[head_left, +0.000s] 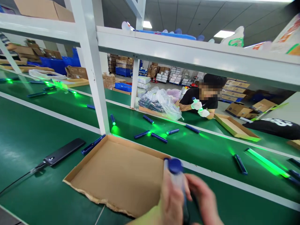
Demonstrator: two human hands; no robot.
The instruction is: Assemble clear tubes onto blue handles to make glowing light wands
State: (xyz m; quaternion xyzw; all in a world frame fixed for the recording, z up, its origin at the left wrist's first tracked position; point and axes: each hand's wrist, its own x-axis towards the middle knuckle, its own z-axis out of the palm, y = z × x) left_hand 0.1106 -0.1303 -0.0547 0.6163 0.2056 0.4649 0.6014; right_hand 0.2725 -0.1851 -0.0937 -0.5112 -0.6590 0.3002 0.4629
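A translucent tube with a round blue cap [175, 166] stands nearly upright in my left hand [172, 197], whose fingers are wrapped round it. Just right of the tube, my right hand [205, 197] has curved fingers near its side. Motion blurs this hand, and whether it grips the tube is not clear. A dark part shows low between the hands. Left of them lies a shallow cardboard tray [117, 175] with a torn front edge. Beyond it, several blue flashlights [159, 137] with glowing green ends lie on the green belt [131, 128].
A black power bank [65, 151] with a cable lies left of the tray, beside a blue flashlight [93, 144]. A white post [90, 68] and shelf beam [187, 56] stand ahead. Across the belt, a gloved co-worker [199, 103] handles a lit stick near a plastic bag [161, 103].
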